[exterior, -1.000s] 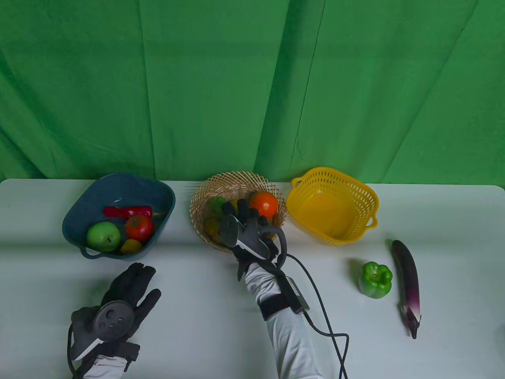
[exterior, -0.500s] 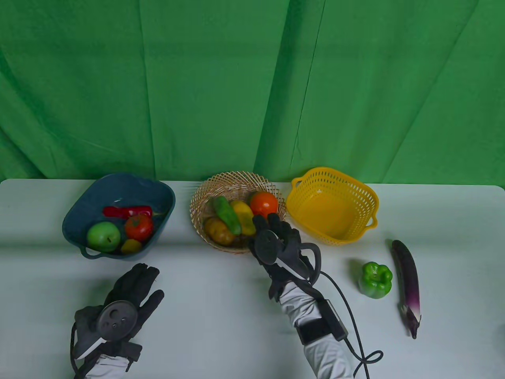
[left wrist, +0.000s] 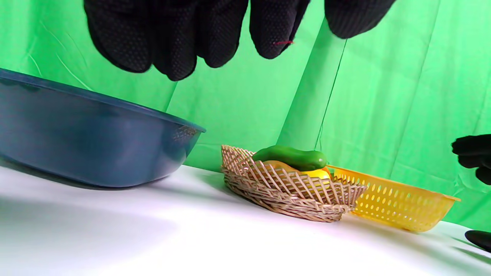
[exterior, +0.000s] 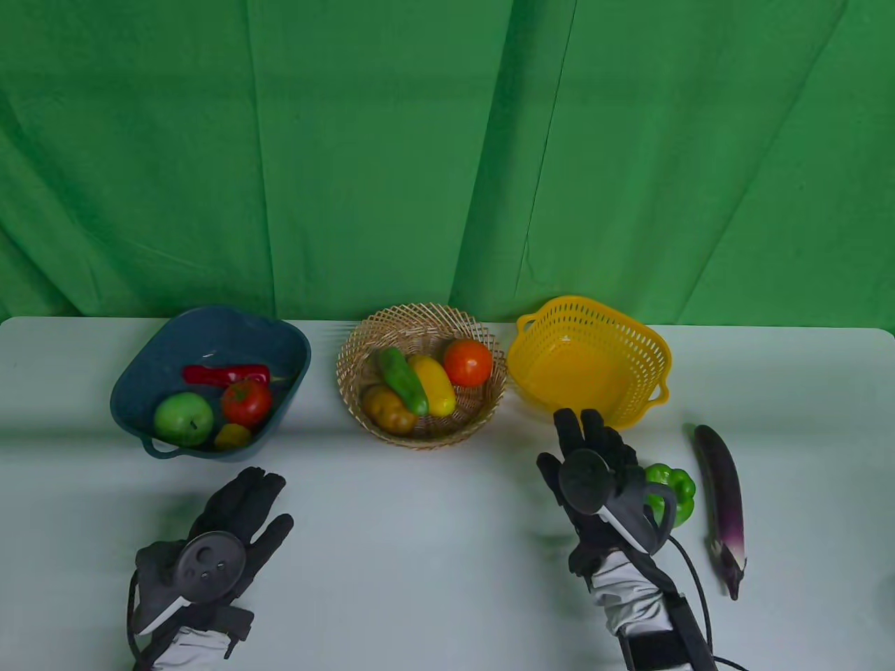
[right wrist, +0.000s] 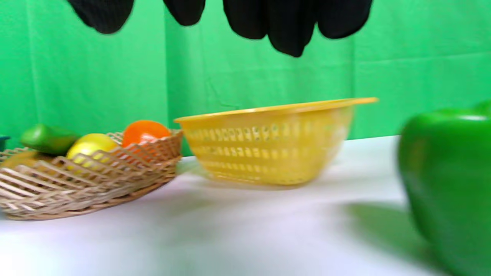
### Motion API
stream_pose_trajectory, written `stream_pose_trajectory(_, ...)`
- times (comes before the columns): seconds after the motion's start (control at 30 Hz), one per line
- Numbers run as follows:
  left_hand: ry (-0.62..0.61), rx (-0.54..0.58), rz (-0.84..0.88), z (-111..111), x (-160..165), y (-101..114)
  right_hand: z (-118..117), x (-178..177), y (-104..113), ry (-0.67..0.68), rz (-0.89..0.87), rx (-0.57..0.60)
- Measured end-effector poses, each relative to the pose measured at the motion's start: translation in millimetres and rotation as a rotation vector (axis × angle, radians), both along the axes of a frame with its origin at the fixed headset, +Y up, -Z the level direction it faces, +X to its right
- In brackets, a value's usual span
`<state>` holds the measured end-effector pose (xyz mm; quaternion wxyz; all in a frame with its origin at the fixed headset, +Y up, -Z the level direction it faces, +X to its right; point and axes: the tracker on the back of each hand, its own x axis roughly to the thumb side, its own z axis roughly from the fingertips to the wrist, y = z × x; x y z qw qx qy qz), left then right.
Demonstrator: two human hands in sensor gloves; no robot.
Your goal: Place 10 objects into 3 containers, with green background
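- Lower left of the table view: the left hand [exterior: 231, 517] rests on the tabletop [exterior: 419, 545], fingers loosely extended, holding nothing.
- Left: blue bowl [exterior: 140, 377] holding four items.
- Centre: wicker basket [exterior: 353, 349], where the cucumber [exterior: 403, 381] now lies, long axis diagonal, tip toward lower right.
- Right: the right hand [exterior: 594, 468], open and empty, has swung from the basket to just beside the green pepper [exterior: 682, 489], probably next.
- Upper right: empty yellow basket [exterior: 650, 356].
- Far right: eggplant [exterior: 720, 489], lengthwise up-down, stem toward the bottom edge.

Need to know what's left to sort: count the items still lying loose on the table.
2. A green bell pepper sits right beside the right hand, partly hidden behind it. A purple eggplant lies farther right. Neither is in a basket.
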<state>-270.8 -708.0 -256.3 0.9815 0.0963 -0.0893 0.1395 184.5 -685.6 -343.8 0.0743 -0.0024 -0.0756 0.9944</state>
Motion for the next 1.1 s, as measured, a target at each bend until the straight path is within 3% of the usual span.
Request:
stream_pose_trajectory(0.23, -0.014, -0.003, -0.004, 0.3, 2.6, -1.2, 17.6, 45.0, -7.4, -0.094, 0.066, -0.016)
stream_pose_trajectory(0.67, -0.019, -0.055, -0.002, -3.8, 3.4, -10.5, 28.6, 95.3, -55.9, -0.183, 0.128, -0.28)
stream_pose_trajectory(1.1, -0.016, -0.069, -0.04, -3.8, 6.7, -12.4, 21.4, 94.1, -65.1, -0.224, 0.18, -0.128)
